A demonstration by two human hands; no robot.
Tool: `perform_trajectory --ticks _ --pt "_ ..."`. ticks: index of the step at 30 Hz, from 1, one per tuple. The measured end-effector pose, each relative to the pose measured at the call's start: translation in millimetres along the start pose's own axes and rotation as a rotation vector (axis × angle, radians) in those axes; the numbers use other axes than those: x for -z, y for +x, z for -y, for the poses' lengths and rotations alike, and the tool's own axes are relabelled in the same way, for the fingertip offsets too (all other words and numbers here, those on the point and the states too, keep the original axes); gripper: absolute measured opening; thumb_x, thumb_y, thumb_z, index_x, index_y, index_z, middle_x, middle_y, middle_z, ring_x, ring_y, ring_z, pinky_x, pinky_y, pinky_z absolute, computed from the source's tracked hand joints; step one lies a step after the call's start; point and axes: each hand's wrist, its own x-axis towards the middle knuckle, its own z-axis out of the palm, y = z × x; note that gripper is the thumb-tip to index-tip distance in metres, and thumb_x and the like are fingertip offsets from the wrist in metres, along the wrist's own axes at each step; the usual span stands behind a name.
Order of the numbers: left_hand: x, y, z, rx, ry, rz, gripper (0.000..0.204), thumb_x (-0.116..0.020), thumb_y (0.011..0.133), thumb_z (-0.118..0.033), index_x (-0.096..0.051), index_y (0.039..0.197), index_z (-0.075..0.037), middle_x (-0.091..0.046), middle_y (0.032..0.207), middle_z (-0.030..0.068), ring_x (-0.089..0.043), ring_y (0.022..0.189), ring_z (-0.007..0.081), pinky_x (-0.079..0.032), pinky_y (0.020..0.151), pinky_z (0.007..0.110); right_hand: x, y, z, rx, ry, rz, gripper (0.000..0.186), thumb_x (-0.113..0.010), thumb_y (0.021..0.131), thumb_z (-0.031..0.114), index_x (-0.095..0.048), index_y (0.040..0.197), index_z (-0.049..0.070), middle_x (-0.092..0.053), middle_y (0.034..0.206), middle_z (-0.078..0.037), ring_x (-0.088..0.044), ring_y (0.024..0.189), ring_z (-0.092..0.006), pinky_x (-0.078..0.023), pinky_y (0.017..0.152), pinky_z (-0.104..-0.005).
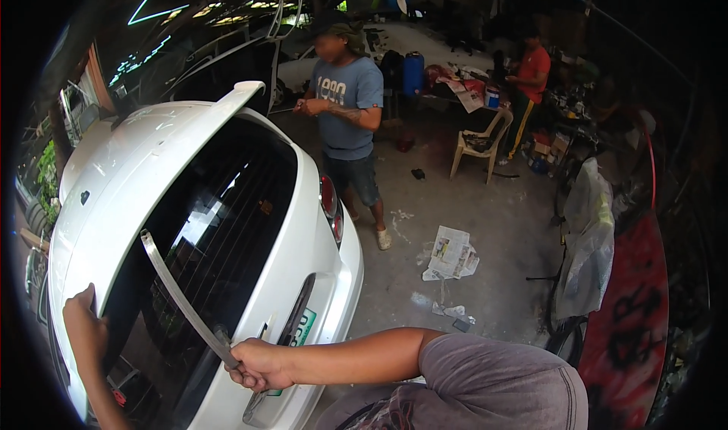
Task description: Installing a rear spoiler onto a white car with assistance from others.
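My right hand (262,365) is closed around the lower end of a long, narrow, slightly curved grey strip (182,297). The strip slants up and to the left, in front of the dark rear window (227,195) of a white car (296,225). At the left, my left hand (85,327) grips the near end of the white rear spoiler (178,168), its thumb by the window side and its fingers bent over the edge. Below my right hand, part of a licence plate (303,327) shows on the tailgate.
Beyond the car a person in a blue shirt (349,89) stands with hands together. Farther back, a person in red (533,70) stands by a cluttered table. A plastic chair (483,143), newspaper (451,252) on the floor and a red panel (626,331) lie to the right.
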Motion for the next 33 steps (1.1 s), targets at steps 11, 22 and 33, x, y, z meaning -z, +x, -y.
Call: perform_trajectory --ticks 11,22,33 --pt "16 -16 16 -0.053 0.027 -0.035 0.067 -0.083 0.061 0.003 -0.067 0.126 0.002 -0.068 0.11 0.0235 -0.062 0.105 0.0421 -0.048 0.094 0.049 72 -101 -9 0.042 -0.594 -0.224 0.084 -0.045 0.101 0.016 0.01 0.165 0.015 -0.069 0.077 -0.012 -0.057 0.046 -0.0126 -0.042 0.038 -0.0252" --pt "62 6 -68 -0.021 0.124 0.114 0.024 -0.08 0.073 -0.014 -0.074 0.094 -0.004 -0.072 0.086 0.0226 -0.069 0.088 0.0418 -0.055 0.083 0.048 155 -173 -28 -0.017 -0.356 -0.4 0.046 -0.044 0.1 0.011 -0.052 0.145 0.002 -0.067 0.068 -0.015 -0.056 0.041 -0.0167 -0.039 0.034 -0.0272" --pt "55 12 -62 0.016 0.196 0.135 0.05 -0.082 0.074 -0.017 -0.074 0.123 -0.007 -0.074 0.1 0.023 -0.071 0.094 0.0395 -0.055 0.09 0.044 170 -196 -19 0.182 -0.109 -0.262 0.061 -0.042 0.102 0.066 -0.058 0.084 0.01 -0.07 0.078 -0.028 -0.059 0.044 -0.0239 -0.042 0.039 -0.0284"
